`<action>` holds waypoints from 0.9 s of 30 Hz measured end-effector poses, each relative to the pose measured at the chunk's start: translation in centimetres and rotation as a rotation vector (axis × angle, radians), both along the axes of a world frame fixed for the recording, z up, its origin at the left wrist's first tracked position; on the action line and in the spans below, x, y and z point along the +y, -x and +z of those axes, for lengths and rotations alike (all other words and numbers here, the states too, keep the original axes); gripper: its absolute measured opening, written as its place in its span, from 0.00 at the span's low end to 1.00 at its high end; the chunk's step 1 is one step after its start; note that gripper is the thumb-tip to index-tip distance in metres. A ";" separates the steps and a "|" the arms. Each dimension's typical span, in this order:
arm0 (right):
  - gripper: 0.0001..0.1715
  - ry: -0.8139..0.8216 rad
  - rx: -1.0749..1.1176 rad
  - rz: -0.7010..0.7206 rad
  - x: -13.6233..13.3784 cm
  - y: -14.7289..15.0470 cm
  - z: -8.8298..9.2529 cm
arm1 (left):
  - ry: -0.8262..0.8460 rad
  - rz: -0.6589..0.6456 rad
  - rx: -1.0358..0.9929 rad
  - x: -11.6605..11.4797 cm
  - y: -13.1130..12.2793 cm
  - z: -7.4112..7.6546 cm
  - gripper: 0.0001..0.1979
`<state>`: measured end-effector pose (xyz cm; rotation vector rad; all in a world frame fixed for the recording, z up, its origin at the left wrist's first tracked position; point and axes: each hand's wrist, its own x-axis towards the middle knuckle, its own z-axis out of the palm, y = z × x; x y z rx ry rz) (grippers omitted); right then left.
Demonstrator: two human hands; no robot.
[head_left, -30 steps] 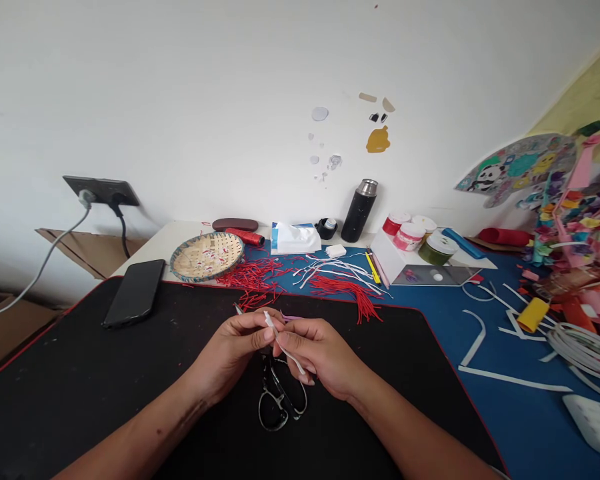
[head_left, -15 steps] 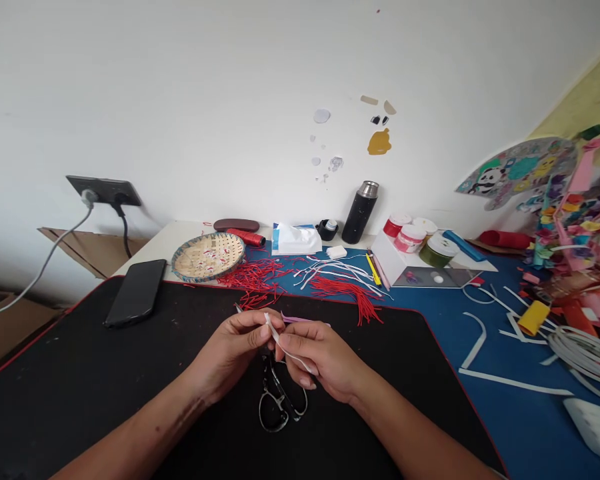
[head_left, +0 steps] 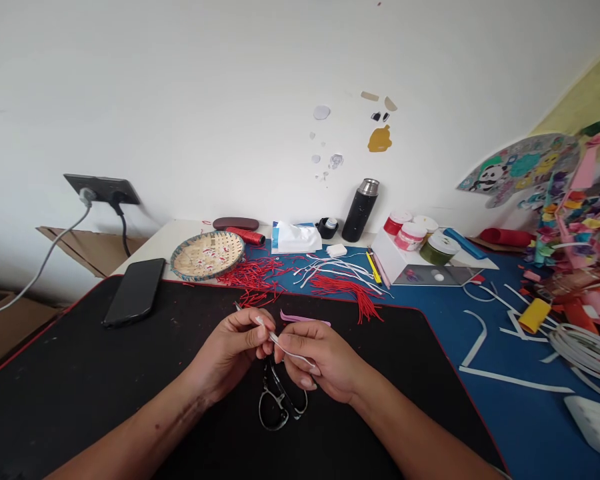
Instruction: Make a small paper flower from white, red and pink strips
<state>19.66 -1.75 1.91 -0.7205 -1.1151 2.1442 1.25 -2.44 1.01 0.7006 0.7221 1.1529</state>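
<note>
My left hand (head_left: 237, 345) pinches one end of a thin white cord (head_left: 296, 355) between thumb and forefinger. Close beside it, my right hand (head_left: 320, 353) is closed on the same cord, whose tail runs over its fingers. Just below the hands lie scissors (head_left: 274, 408) with dark handles, their upper part hidden by my fingers. Behind the right hand rests a pair of purple tweezers (head_left: 305, 320) on the black mat (head_left: 380, 400). Further back are a bundle of red cords (head_left: 347, 290) and several white cords (head_left: 330, 270).
A round woven basket (head_left: 180, 263) holding small pieces stands at the back left, near a phone (head_left: 135, 292). Behind are a tissue pack (head_left: 296, 238) and a black flask (head_left: 361, 212). On the right are paint jars (head_left: 411, 237), white strips (head_left: 517, 381) and a cable coil (head_left: 585, 353).
My left hand has shifted slightly left, and the cord's upper end now tilts further left. The right hand has hardly moved. More of the purple tweezers shows between the hands.
</note>
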 end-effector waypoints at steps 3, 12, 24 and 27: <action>0.19 0.002 0.004 0.004 -0.1 0.0 -0.1 | -0.009 0.006 0.005 0.0 -0.1 0.2 0.14; 0.29 -0.188 -0.236 -0.041 0.1 -0.1 -0.2 | -0.025 -0.027 0.123 0.4 0.6 1.0 0.13; 0.21 -0.548 -0.509 -0.112 -0.2 0.1 -1.0 | -0.054 0.021 0.255 0.5 0.5 0.1 0.11; 0.23 -0.448 -0.429 -0.096 -0.1 0.0 -0.7 | -0.018 -0.020 0.181 0.5 0.4 0.0 0.12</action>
